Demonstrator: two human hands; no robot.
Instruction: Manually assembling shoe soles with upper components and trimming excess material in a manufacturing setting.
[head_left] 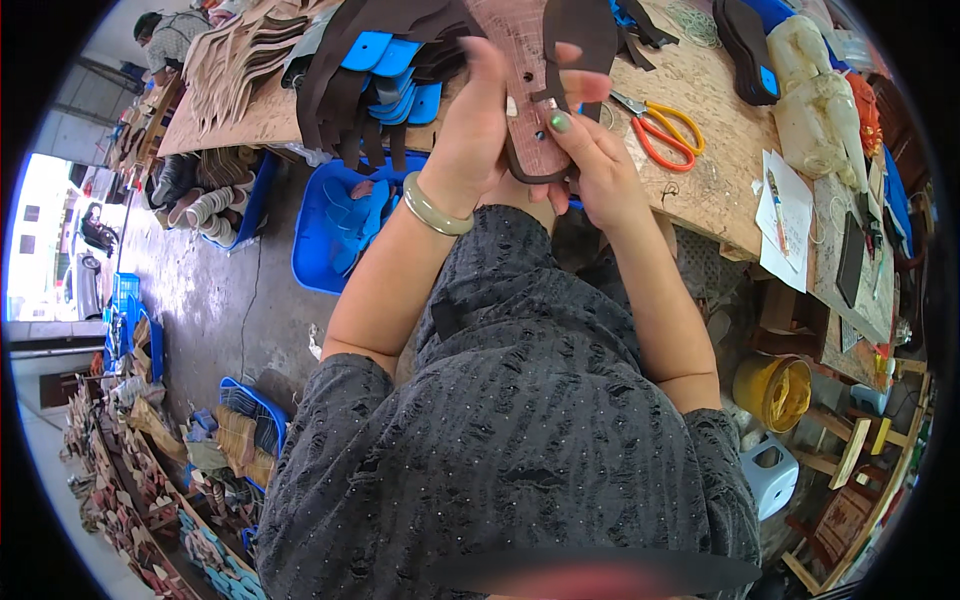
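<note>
Two half-curled hands [607, 180] around sole [524, 122]

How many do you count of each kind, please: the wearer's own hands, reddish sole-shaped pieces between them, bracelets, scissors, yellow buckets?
Own hands, left hand and right hand: 2
Reddish sole-shaped piece: 1
Bracelet: 1
Scissors: 1
Yellow bucket: 1
Total: 6

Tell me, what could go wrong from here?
The pinkish, dark-rimmed flat sole might slip from the pinching right hand. Orange-and-yellow-handled metal scissors lie close by, so a careless reach could meet the blades. Dark brown strips overhang the pale wooden table; a bump might send some down.
</note>
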